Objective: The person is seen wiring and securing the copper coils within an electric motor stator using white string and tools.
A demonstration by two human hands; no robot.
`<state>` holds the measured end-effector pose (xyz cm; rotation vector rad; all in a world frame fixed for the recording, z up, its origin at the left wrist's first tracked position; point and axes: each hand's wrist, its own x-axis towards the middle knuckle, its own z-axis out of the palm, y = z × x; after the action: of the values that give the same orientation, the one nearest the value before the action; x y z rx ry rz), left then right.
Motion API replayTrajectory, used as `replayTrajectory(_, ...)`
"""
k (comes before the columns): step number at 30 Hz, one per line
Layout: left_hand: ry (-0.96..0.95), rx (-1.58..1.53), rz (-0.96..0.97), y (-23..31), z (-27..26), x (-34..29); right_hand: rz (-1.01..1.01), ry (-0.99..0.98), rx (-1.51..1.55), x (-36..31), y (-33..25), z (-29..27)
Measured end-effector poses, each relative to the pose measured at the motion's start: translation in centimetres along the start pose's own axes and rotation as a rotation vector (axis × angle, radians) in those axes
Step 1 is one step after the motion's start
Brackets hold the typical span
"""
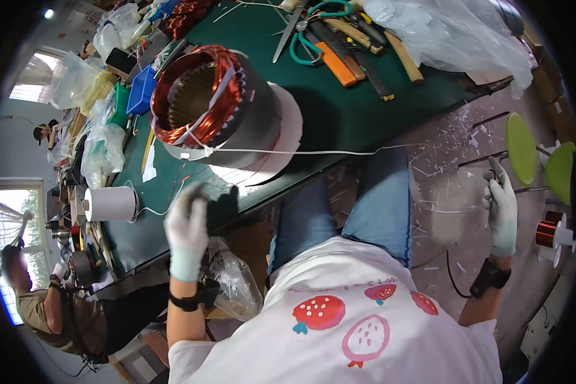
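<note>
A motor stator (256,115) with a grey cylindrical body and copper windings (227,96) stands tilted on the green bench, on a round white sheet (292,118). White lacing cord (313,152) is tied round the windings at the near side and stretches right, past the bench edge, where it fades from view. My left hand (187,221), in a white glove, is near the bench edge below the stator; motion blurs its fingers. Far out to the right, my gloved right hand (502,205) is raised with curled fingers; what they hold, if anything, cannot be made out.
A white cord spool (111,204) lies on the bench at left. Scissors (294,32), an orange-handled tool (335,64) and other hand tools lie at the back. Green stools (521,150) and a copper wire spool (547,233) stand right. Another person (64,313) works at lower left.
</note>
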<state>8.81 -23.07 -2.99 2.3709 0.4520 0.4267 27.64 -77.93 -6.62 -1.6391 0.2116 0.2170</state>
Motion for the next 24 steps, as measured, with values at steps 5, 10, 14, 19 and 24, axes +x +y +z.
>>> replayTrajectory(5, 0.514, -0.006, 0.388, 3.8, -3.7, 2.9, -0.055, -0.361, -0.097, -1.6, -5.0, 14.0)
replayTrajectory(10, 0.352, 0.244, 0.711, 8.6, 0.9, 9.2, -0.012, -1.129, -0.299, -5.1, -9.0, 26.6)
replayTrajectory(14, 0.345, 0.128, 0.802, 7.2, 1.2, 9.9, -0.093, -1.047, -0.319, -5.7, -7.0, 30.4)
replayTrajectory(19, 0.260, 0.141, 0.812, 7.1, -0.3, 10.3, 0.217, -0.962, 0.092, -6.7, -10.7, 30.5)
replayTrajectory(24, -0.169, -0.100, 0.324, 11.0, -3.9, 11.8, 0.460, -1.128, 0.474, -5.5, -10.6, 32.0)
